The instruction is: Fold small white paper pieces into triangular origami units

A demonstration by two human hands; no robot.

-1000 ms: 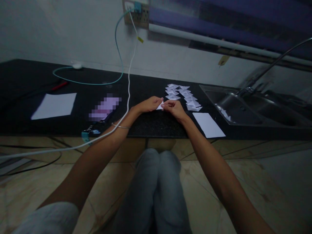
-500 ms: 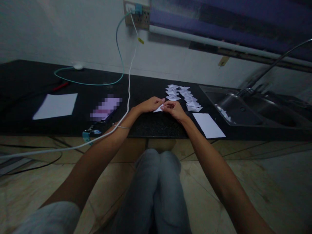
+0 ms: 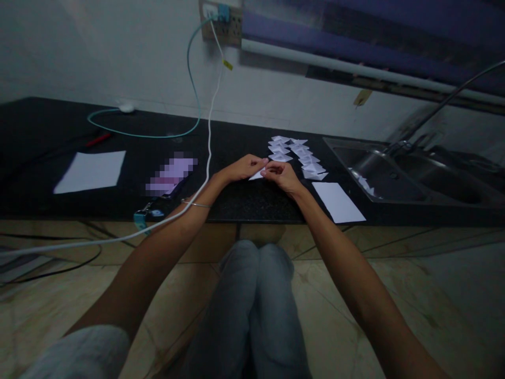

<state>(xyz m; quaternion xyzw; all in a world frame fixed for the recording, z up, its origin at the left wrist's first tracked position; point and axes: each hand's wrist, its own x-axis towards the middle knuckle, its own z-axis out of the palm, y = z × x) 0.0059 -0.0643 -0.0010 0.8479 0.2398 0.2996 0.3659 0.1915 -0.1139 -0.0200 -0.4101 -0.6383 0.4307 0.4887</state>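
Head view is showing two hands coming together over one small folded paper (image 3: 256,175) at the middle of the black counter (image 3: 244,205); the left hand (image 3: 245,167) and the right hand (image 3: 281,176) are both pinching it. Just beyond, two rows of folded white shapes are lying: the left row (image 3: 280,157) is seemingly holding four, while the right row (image 3: 308,159) is overlapping too much for counting. Two flat white sheets are resting, one far left (image 3: 90,172), one right (image 3: 338,202), near one sink (image 3: 355,176). One pixelated purple object (image 3: 171,176) is lying left of the hands.
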